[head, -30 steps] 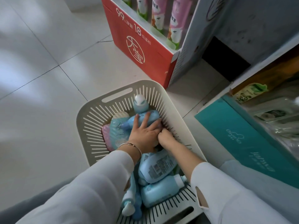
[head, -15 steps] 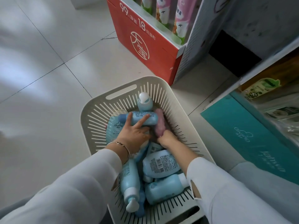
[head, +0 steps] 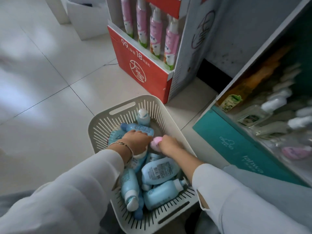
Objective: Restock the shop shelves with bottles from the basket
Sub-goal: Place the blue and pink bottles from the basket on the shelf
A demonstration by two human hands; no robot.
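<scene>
Head view: pick step, inside basket (head: 101,123). Right hand (head: 169,145) mid-basket, fingers curled round pink bottle (head: 155,144). Left hand (head: 135,143) on blue bottle (head: 142,128) just beside; cannot tell how far its fingers close. Next, likely: lift pink bottle clear, carry to shelf (head: 263,85) right of basket.

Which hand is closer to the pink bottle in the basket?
Right. The right hand grips the pink bottle; the left hand lies on a blue bottle just beside it.
</scene>
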